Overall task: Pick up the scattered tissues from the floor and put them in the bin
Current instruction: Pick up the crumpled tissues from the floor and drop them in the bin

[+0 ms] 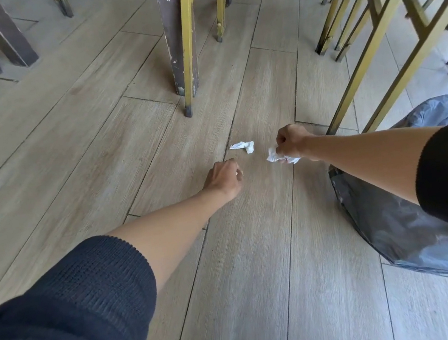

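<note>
On the plank floor (68,134), between the two hands, one crumpled white tissue (242,147) lies loose, touching neither hand. A second tissue (275,157), also crumpled, with a faint reddish mark at one end, is pinched in the right hand (294,142), whose fingers are curled shut around it while paper sticks out below the fist. The left hand (225,179) is clenched into a fist just above the floor, knuckles toward the loose tissue; a tiny white speck shows at its fingertips, though whether that is a third tissue I cannot tell. Both forearms are bare and stretched forward, with dark ribbed knit sleeves (90,289) pushed up to the elbows. Near the right arm, partly hidden behind it, stands the bin (397,226), lined with a glossy, wrinkled grey plastic bag; its inside cannot be seen. Farther off rise several chair legs (377,41) of thin yellow-green metal and two thick, dark wooden table legs (174,38) with chipped paint. Pale, wood-grained planks meet at thin dark seams.
</note>
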